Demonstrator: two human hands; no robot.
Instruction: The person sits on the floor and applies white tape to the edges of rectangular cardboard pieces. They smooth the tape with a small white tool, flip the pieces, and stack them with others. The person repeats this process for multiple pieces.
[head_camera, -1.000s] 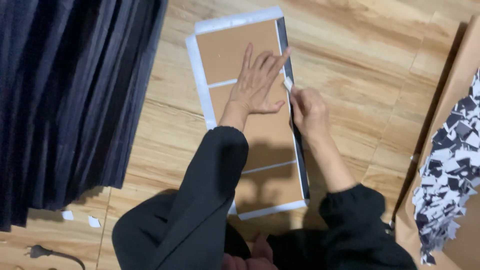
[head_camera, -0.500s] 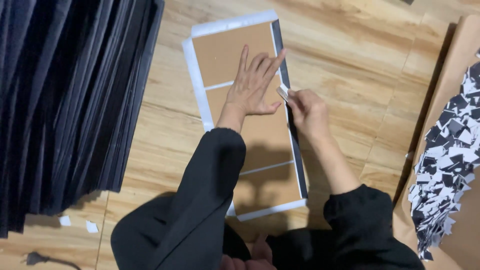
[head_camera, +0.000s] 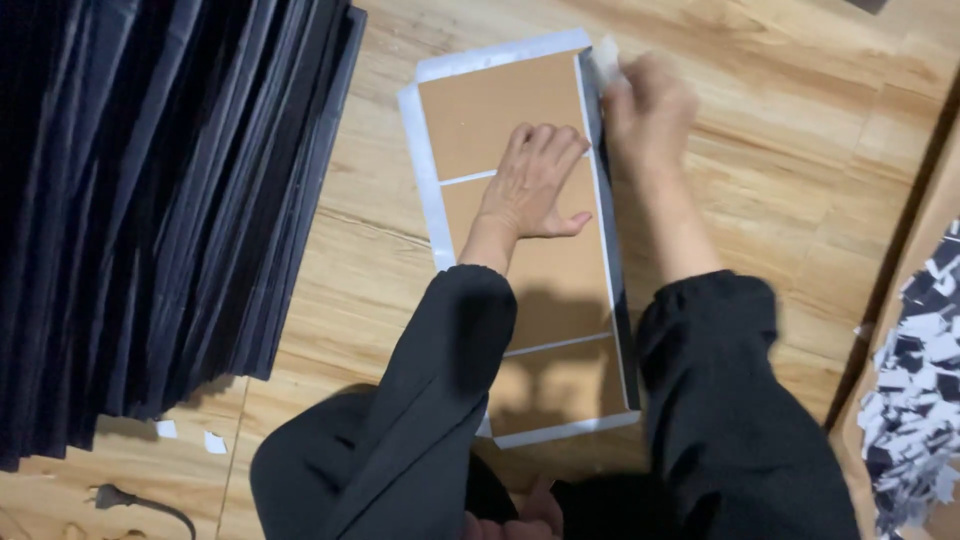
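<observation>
Wooden floor | black sheet stack left | scrap pile right

The board lies flat on the floor, its long side running away from the person. The left hand rests on the board, on its far half, palm down. The right hand sits at the board's far right corner, touching the strip that runs along the board's right edge. Left of the board, well apart, stands a stack of sheets. Near the stack's close end, left of the board, lie two scraps and a cable. Far right of the board, a box holds a heap of scraps.
</observation>
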